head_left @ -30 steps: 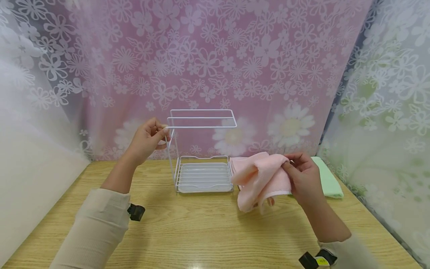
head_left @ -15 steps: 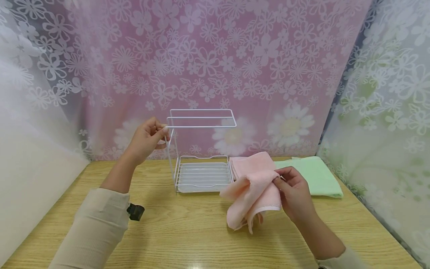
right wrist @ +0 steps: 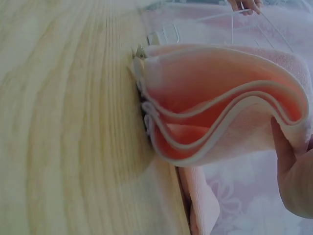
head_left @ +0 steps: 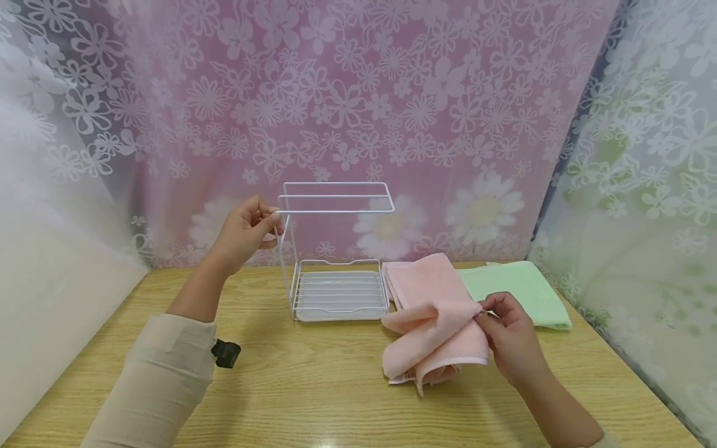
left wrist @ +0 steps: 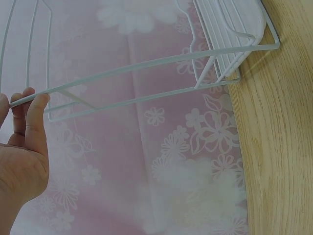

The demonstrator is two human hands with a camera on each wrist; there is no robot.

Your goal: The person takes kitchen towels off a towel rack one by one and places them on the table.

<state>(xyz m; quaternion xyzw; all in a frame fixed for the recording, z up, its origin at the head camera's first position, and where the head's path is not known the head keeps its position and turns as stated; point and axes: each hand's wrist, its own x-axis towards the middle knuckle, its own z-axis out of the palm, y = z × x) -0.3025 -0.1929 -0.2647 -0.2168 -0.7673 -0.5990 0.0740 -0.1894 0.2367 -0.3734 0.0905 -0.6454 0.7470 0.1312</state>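
A white wire rack (head_left: 342,211) with a slatted base stands on the table, and my left hand (head_left: 249,230) pinches its left upright near the top. In the left wrist view, the fingertips (left wrist: 36,103) of that hand are at the thin wire. My right hand (head_left: 512,333) pinches a pink towel (head_left: 426,339) by its right edge. Its front part hangs in loose folds over the wood. Several soft layers of the towel curve one over another in the right wrist view. More pink towelling (head_left: 420,277) lies folded behind, close beside the rack.
A folded light green towel (head_left: 515,289) lies at the back right of the wooden table (head_left: 291,386). Under the rack's slats sits a white tray (head_left: 342,314). Floral curtains (head_left: 336,93) rise along the back and both sides.
My right hand has drawn the pink towel toward the front, then slightly right, uncovering pink towelling behind and more of the green towel. The left hand and rack stay in place.
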